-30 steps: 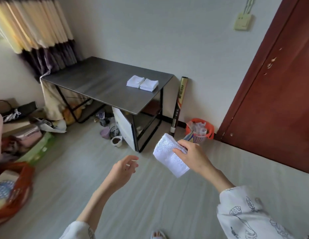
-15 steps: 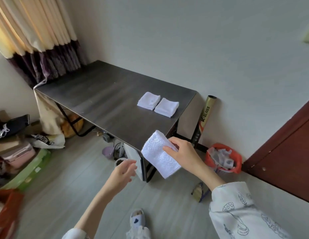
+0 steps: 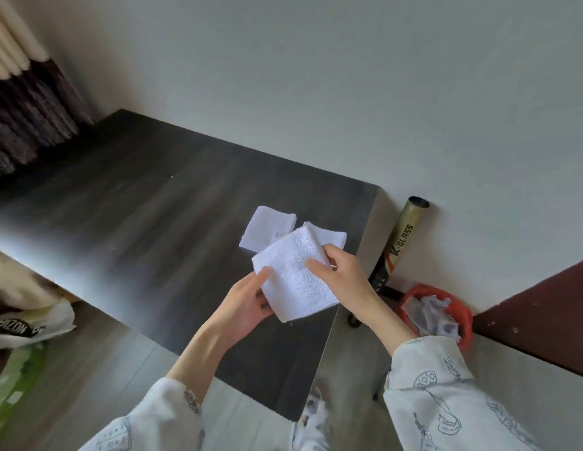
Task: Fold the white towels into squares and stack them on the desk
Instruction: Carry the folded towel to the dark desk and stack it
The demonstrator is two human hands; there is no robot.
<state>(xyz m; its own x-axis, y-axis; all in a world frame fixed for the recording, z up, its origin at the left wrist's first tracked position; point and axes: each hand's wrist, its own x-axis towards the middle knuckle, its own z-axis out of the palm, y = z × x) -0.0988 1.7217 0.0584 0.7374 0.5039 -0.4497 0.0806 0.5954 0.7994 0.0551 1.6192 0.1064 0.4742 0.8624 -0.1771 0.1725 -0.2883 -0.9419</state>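
- Spanning the middle of the view: dark wood-grain tabletop (image 3: 127,229), long edge set against the pale wall (image 3: 316,76).
- Hanging at upper left: curtain (image 3: 20,102), cream above and dark below.
- Showing at lower right: dark red door (image 3: 544,314).
- Leaning upright against the wall just beside the tabletop's right end: gold and black tube (image 3: 401,242) marked "K-GLASS".
- Sitting on the floor below the tube: red basket (image 3: 438,315) holding crumpled items.
- Being held above the tabletop's right end: folded white towel (image 3: 295,278).
- Gripping the towel's left edge, thumb on top: left hand (image 3: 244,309).
- Pinching the towel's right side, thumb on top: right hand (image 3: 343,275).
- Lying side by side on the tabletop behind the held one: two folded towels (image 3: 270,227), the right one mostly hidden.
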